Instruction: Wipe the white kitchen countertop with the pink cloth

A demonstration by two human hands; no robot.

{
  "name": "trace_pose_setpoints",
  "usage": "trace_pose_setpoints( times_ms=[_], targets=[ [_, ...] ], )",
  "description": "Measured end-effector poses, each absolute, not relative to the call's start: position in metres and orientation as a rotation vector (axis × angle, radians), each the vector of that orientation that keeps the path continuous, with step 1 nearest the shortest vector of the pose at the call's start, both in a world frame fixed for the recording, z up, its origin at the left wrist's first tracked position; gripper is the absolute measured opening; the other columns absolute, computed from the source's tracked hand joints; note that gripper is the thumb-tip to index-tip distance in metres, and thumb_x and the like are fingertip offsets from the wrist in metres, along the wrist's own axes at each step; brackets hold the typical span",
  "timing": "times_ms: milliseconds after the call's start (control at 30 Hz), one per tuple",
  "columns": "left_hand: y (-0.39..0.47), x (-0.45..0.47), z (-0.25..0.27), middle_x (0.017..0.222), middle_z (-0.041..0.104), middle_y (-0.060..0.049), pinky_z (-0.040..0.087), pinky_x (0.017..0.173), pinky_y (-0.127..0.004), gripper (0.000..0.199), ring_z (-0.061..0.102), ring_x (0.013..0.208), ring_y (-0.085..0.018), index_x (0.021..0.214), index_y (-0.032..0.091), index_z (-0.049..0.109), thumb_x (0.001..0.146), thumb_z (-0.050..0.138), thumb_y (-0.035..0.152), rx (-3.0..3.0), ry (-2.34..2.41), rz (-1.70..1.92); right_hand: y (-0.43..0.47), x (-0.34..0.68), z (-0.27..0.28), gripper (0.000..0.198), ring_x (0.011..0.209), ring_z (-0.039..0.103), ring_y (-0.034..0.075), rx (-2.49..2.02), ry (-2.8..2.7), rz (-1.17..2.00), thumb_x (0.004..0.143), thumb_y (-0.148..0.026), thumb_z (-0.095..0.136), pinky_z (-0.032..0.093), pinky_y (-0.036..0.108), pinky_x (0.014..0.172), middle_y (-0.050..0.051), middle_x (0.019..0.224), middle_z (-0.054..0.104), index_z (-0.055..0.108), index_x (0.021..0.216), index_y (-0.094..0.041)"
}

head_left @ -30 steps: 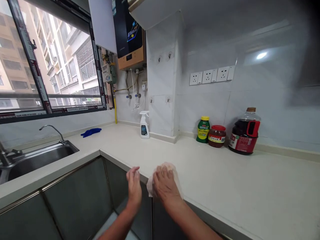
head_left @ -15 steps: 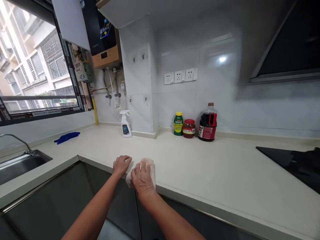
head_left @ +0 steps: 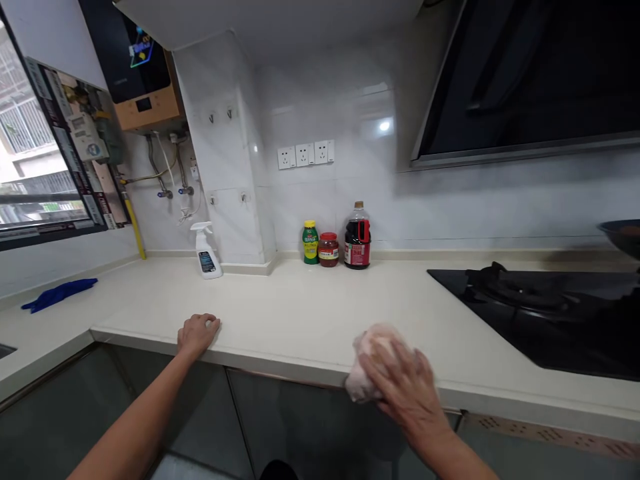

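Your right hand [head_left: 400,387] lies flat on top of a crumpled pale pink cloth [head_left: 373,360], low and right of centre in the frame, at the front edge of the cream stone worktop [head_left: 310,313]. The cloth bulges out from under your palm toward the upper left, and part of it hangs over the edge. Your grip there is spread, fingers pressed down over the cloth rather than closed round it. The right forearm runs in from the lower right corner.

Your left hand [head_left: 196,333] rests well apart from the cloth, at lower left of centre, fingers curled loosely over the worktop's front edge and holding nothing. Its arm stretches in from the bottom left.

The cloth looks soft and bunched, whitish pink, blurred at the edges.

Further back, against the wall, stand a white spray bottle [head_left: 205,251] and a dark sauce bottle with a red handle [head_left: 357,237].
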State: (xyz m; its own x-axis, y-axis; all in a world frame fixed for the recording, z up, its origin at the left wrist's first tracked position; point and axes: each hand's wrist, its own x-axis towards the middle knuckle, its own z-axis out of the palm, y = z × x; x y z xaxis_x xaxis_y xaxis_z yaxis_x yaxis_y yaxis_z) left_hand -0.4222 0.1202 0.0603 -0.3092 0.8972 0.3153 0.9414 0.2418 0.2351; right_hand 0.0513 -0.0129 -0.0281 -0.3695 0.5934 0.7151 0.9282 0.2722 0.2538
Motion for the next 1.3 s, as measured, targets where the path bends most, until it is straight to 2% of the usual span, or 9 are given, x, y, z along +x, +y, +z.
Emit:
trace_pose_setpoints(
  times_ms=[67, 200, 300, 500, 667, 833, 1033, 1133, 1300],
  targets=[
    [0.120, -0.421, 0.061, 0.130, 0.064, -0.013, 0.042, 0.103, -0.046, 0.045, 0.055, 0.124, -0.033, 0.114, 0.025, 0.072, 0.089, 0.041, 0.047, -1.779, -2.376, -0.561, -0.028, 0.094, -0.036, 0.101, 0.135, 0.035, 0.043, -1.503, -1.936, -0.918, 0.042, -0.029, 0.102, 0.023, 0.066, 0.110, 0.010, 0.145, 0.048, 0.059, 0.133, -0.035],
    [0.123, -0.420, 0.060, 0.132, 0.062, -0.016, 0.040, 0.104, -0.050, 0.049, 0.054, 0.123, -0.035, 0.117, 0.024, 0.071, 0.088, 0.040, 0.047, -1.791, -2.378, -0.533, -0.052, 0.154, -0.037, 0.093, 0.131, 0.041, 0.040, -1.738, -1.775, -0.915, 0.040, -0.031, 0.102, 0.040, 0.053, 0.099, 0.011, 0.138, 0.052, 0.065, 0.125, -0.036],
    [0.127, -0.419, 0.060, 0.132, 0.061, -0.017, 0.040, 0.104, -0.052, 0.050, 0.053, 0.124, -0.038, 0.119, 0.025, 0.071, 0.087, 0.042, 0.050, -1.796, -2.381, -0.525, -0.054, 0.156, -0.029, 0.085, 0.125, 0.044, 0.041, -1.831, -1.779, -0.972, 0.041, -0.033, 0.101, 0.046, 0.048, 0.087, 0.010, 0.133, 0.054, 0.067, 0.119, -0.037],
    [0.131, -0.421, 0.065, 0.134, 0.060, -0.015, 0.039, 0.104, -0.052, 0.053, 0.050, 0.128, -0.038, 0.120, 0.030, 0.071, 0.086, 0.043, 0.059, -1.830, -2.455, -0.525, -0.016, 0.031, -0.012, 0.064, 0.116, 0.046, 0.044, -1.696, -2.007, -0.901, 0.057, -0.035, 0.095, 0.048, 0.051, 0.082, 0.012, 0.132, 0.053, 0.067, 0.114, -0.030],
    [0.133, -0.419, 0.065, 0.141, 0.056, -0.013, 0.040, 0.103, -0.053, 0.053, 0.049, 0.130, -0.039, 0.120, 0.031, 0.071, 0.087, 0.042, 0.062, -1.771, -2.492, -0.575, 0.032, -0.115, -0.007, 0.024, 0.119, 0.048, 0.041, -1.411, -2.147, -0.742, 0.092, -0.024, 0.065, 0.048, 0.057, 0.087, 0.016, 0.134, 0.053, 0.064, 0.115, -0.023],
    [0.134, -0.414, 0.059, 0.139, 0.056, -0.017, 0.038, 0.105, -0.051, 0.061, 0.048, 0.130, -0.040, 0.125, 0.027, 0.069, 0.088, 0.038, 0.064, -1.661, -2.468, -0.531, 0.059, -0.180, -0.011, 0.030, 0.123, 0.047, 0.042, -1.210, -2.225, -0.703, 0.097, -0.021, 0.056, 0.047, 0.066, 0.090, 0.019, 0.140, 0.047, 0.058, 0.127, -0.021],
    [0.132, -0.415, 0.061, 0.137, 0.058, -0.016, 0.039, 0.103, -0.049, 0.063, 0.051, 0.126, -0.040, 0.131, 0.027, 0.065, 0.090, 0.033, 0.063, -1.706, -2.460, -0.434, 0.042, -0.127, -0.022, 0.035, 0.125, 0.045, 0.042, -1.029, -2.033, -0.960, 0.094, -0.022, 0.064, 0.053, 0.055, 0.086, 0.011, 0.139, 0.048, 0.057, 0.128, -0.027],
    [0.130, -0.413, 0.065, 0.136, 0.058, -0.016, 0.039, 0.103, -0.050, 0.063, 0.050, 0.126, -0.041, 0.131, 0.026, 0.065, 0.090, 0.035, 0.063, -1.720, -2.472, -0.416, 0.024, -0.077, -0.020, 0.031, 0.125, 0.045, 0.040, -1.070, -1.970, -0.948, 0.097, -0.022, 0.060, 0.052, 0.052, 0.086, 0.010, 0.137, 0.050, 0.058, 0.127, -0.029],
    [0.119, -0.407, 0.074, 0.138, 0.053, -0.018, 0.036, 0.104, -0.052, 0.072, 0.046, 0.128, -0.043, 0.138, 0.018, 0.058, 0.090, 0.032, 0.066, -1.832, -2.417, -0.387, -0.004, 0.022, -0.018, 0.033, 0.128, 0.044, 0.040, -0.968, -1.967, -1.022, 0.098, -0.012, 0.056, 0.046, 0.052, 0.088, 0.012, 0.137, 0.050, 0.059, 0.128, -0.026]
  ],
)
